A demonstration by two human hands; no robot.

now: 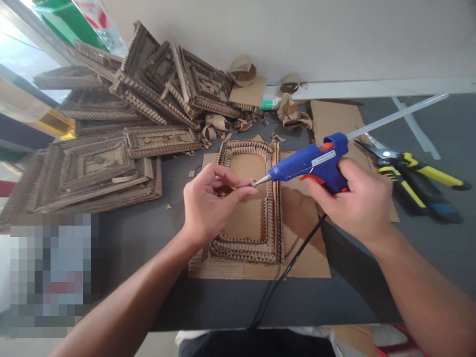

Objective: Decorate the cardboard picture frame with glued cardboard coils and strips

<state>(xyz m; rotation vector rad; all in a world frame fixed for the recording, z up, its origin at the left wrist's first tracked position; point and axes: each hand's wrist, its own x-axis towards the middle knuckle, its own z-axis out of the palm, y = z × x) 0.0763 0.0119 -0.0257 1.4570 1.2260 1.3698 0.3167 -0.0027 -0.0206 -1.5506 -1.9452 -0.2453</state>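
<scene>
My right hand [357, 198] grips a blue hot glue gun [310, 161] with an orange trigger and a clear glue stick [397, 115] jutting from its back. Its metal nozzle meets a small piece of cardboard [253, 183], pinched between the thumb and fingers of my left hand [213, 198]. Most of that piece is hidden by the fingers. Beneath both hands lies a rectangular corrugated cardboard frame [270, 233] with rounded inner corners, its left side partly covered by my left hand. The frame rests on a flat cardboard sheet [305, 248].
Finished-looking cardboard frames [148, 84] are piled at the back left. Cardboard scraps [293, 111] lie behind the work. On the right are yellow-and-black pliers [405, 173], a cutter [444, 210] and spare glue sticks [418, 130]. A black cord [290, 267] runs to the table's front edge.
</scene>
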